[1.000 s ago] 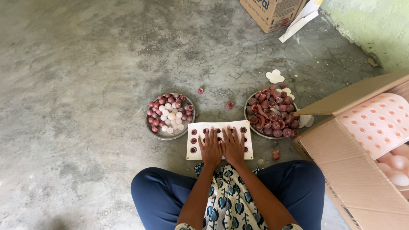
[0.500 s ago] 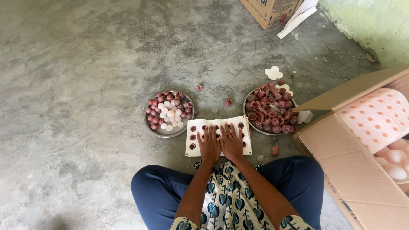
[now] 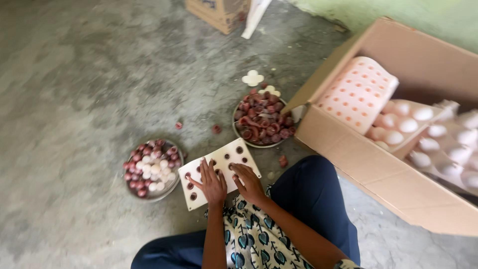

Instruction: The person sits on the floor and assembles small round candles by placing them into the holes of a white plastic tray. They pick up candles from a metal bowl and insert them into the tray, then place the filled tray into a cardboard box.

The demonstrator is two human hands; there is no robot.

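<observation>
**Inspector:** State of the hands?

**Me:** My left hand (image 3: 211, 182) and right hand (image 3: 249, 182) lie flat, fingers spread, gripping nothing, on the white holed tray (image 3: 239, 160).

**Inspector:** Risk?

**Me:** Likely I press unevenly; the tray tips and red caps (image 3: 240, 149) roll toward the bowl at nine o'clock (image 3: 152, 169).

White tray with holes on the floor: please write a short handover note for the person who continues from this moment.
Left hand and right hand: both lie flat on the white rectangular tray with round holes, holding nothing.
The tray lies on the grey concrete floor, between the round metal bowl of red and white caps and the round metal bowl of dark red caps.
Done: several holes hold dark red caps.
Left: whether holes remain unfilled is hidden under the hands.
</observation>
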